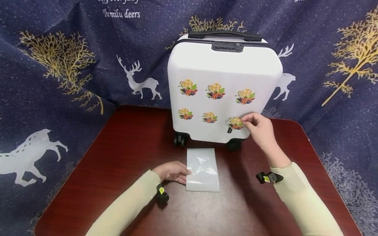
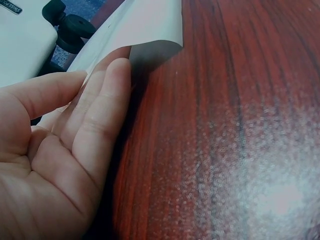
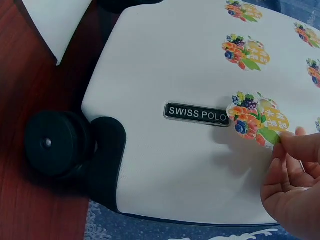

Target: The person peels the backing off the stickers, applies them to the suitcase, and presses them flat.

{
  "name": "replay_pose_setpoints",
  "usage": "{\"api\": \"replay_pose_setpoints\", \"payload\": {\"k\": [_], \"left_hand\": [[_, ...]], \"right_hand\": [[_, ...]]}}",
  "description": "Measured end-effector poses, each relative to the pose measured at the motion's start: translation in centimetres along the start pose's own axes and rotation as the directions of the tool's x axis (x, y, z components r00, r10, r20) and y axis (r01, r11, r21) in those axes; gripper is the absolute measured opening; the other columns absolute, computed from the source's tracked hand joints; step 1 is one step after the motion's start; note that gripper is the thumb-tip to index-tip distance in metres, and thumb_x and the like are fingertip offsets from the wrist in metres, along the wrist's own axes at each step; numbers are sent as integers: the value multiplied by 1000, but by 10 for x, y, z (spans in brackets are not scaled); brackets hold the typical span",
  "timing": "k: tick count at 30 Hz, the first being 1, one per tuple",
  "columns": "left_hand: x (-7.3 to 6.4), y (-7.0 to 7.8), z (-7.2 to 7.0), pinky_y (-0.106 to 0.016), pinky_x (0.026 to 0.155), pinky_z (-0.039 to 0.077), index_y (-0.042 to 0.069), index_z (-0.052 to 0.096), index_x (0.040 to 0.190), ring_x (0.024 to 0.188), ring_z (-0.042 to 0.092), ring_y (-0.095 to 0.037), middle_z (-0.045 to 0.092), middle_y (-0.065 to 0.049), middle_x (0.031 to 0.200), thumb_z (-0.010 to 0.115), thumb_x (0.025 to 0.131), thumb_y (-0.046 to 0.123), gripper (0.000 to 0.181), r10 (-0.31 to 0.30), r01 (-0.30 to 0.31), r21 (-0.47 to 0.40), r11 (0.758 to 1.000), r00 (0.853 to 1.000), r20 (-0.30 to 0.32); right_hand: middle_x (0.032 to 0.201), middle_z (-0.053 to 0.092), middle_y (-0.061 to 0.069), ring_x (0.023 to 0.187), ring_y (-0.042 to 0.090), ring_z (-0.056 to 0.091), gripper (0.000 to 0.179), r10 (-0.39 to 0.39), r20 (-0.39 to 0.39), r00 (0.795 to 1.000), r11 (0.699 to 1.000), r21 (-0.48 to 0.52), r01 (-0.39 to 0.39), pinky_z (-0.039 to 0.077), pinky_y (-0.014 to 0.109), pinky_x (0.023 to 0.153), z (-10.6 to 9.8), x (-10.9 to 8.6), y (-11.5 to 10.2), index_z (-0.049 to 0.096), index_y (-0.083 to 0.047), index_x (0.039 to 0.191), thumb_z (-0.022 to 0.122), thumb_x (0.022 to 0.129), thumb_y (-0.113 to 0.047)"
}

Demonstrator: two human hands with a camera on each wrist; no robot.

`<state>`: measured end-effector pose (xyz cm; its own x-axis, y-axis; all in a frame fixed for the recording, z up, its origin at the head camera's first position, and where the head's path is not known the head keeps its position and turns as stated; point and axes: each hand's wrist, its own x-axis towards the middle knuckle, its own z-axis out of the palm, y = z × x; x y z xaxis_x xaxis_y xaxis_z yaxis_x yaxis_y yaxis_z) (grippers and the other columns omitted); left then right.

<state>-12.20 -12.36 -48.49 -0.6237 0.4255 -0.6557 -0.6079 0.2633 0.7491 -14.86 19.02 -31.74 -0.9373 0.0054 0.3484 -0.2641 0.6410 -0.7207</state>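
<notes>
My right hand (image 1: 259,128) pinches the edge of a fruit sticker (image 3: 257,119) between thumb and fingertips, at the lower right of the white suitcase (image 1: 203,65). In the right wrist view the sticker overlaps the end of the black SWISS POLO badge (image 3: 192,113). Several matching fruit stickers (image 1: 215,91) sit in two rows on the suitcase front. My left hand (image 1: 173,171) holds the left edge of a glossy white backing sheet (image 1: 202,170) lying on the table. Its thumb is above and its fingers below the sheet (image 2: 145,22), whose near corner curls up.
The suitcase stands upright on black wheels (image 3: 52,144) at the back of the dark red wooden table (image 1: 124,147). Behind it hangs a blue cloth (image 1: 97,49) printed with deer and golden trees. A black handle (image 1: 224,35) tops the suitcase.
</notes>
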Motion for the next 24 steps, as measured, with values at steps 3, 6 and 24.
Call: {"api": "replay_pose_setpoints", "payload": {"k": [3,6,24], "left_hand": [[0,0,0,-46,98,62,-5,60,117,89,74,-20,75,-11,100,57,102,4,18,3,-3,0,1000,1000,1],[0,-1,0,-46,98,62,-5,61,116,87,74,-19,75,-9,96,56,102,4,17,2,-2,-1,1000,1000,4],[-3,2,4,-43,95,64,-5,61,115,85,74,-18,76,-13,101,57,102,4,17,-1,1,4,1000,1000,-15]], "right_hand": [[93,74,18,71,-13,50,10,3,-15,1000,1000,15,-3,42,8,63,1,1,1,72,4,98,64,95,-1],[96,73,23,72,-14,50,11,3,-32,999,1000,23,-3,42,6,63,3,0,2,72,4,97,63,95,0],[92,76,22,68,-24,44,11,-57,-293,954,998,-9,57,35,-1,63,25,-7,5,73,3,91,62,91,4]]}}
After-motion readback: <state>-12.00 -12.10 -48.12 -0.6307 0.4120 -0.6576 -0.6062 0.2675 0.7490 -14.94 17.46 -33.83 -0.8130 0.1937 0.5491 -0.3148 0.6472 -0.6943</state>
